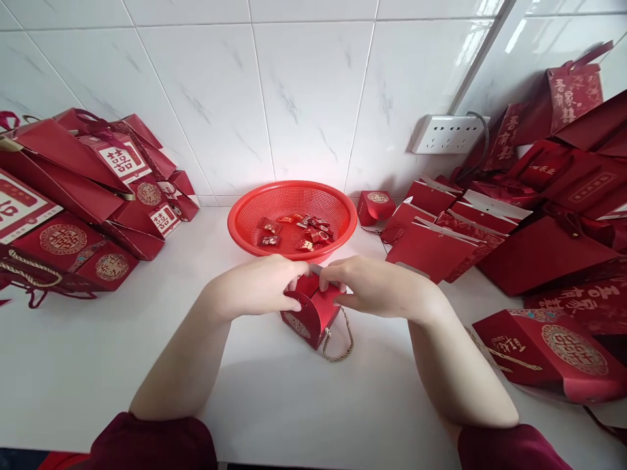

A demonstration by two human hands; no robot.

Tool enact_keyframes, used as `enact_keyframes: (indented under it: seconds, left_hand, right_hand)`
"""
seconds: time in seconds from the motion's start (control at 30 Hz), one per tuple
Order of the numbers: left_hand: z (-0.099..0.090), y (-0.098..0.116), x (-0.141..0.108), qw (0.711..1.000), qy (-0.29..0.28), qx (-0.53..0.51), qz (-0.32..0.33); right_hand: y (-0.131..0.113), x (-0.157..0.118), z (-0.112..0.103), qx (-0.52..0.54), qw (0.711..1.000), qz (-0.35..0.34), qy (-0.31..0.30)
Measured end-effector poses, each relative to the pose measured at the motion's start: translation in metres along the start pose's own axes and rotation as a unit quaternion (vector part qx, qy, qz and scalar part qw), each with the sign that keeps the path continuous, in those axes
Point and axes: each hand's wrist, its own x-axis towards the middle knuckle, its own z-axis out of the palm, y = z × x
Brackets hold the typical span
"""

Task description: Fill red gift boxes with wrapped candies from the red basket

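A small red gift box (306,320) with a gold round emblem stands on the white table, its top flaps partly raised. My left hand (272,284) grips the box's upper left side, fingers bent over the flap. From the right, my right hand (360,284) holds the top flaps, thumb below and fingers above. The fingertips of both hands nearly meet over the box top. A twisted gold rope handle (350,339) hangs from the box's right side onto the table. Just behind is a red plastic basket (240,225) with several wrapped candies (313,232) inside.
Red gift boxes (63,238) are stacked at the left. More red boxes and bags (543,241) crowd the right side. A small red box (376,207) sits beside the basket. A power socket (448,135) is on the tiled wall (313,85) behind the white table (313,405).
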Motion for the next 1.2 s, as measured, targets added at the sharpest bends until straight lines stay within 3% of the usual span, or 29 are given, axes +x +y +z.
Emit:
enact_keyframes:
  seconds: [0.17,0.33,0.43,0.53,0.63,0.7,0.9,1.07,1.2]
  left_hand:
    - [0.004,-0.006,0.015,0.998,-0.049,-0.01,0.028]
    - [0.006,-0.006,0.019,0.999,-0.038,0.017,-0.032]
    - [0.005,-0.006,0.016,0.996,0.015,0.057,-0.063]
    - [0.006,-0.007,0.017,0.997,0.007,0.038,-0.061]
    - [0.014,-0.005,0.019,0.997,0.0,0.043,-0.06]
    - [0.024,0.0,0.019,0.996,0.025,0.051,-0.069]
    - [0.062,0.019,0.002,0.984,0.108,0.05,-0.129]
    - [0.102,0.011,-0.022,0.96,0.254,-0.067,-0.093]
    - [0.149,0.002,-0.034,0.948,0.25,-0.13,-0.15]
  right_hand:
    - [0.001,0.002,0.007,-0.017,1.0,-0.023,0.002]
    - [0.004,0.013,0.016,0.032,0.994,-0.075,-0.072]
    - [0.013,0.029,0.019,0.087,0.983,-0.074,-0.141]
    - [0.027,0.045,0.019,0.178,0.963,-0.07,-0.188]
    - [0.039,0.053,0.02,0.299,0.926,-0.064,-0.222]
    - [0.042,0.055,0.023,0.336,0.911,-0.051,-0.232]
    - [0.036,0.056,0.032,0.317,0.923,-0.02,-0.215]
    - [0.033,0.058,0.033,0.35,0.916,-0.02,-0.195]
    - [0.034,0.064,0.039,0.381,0.907,-0.026,-0.179]
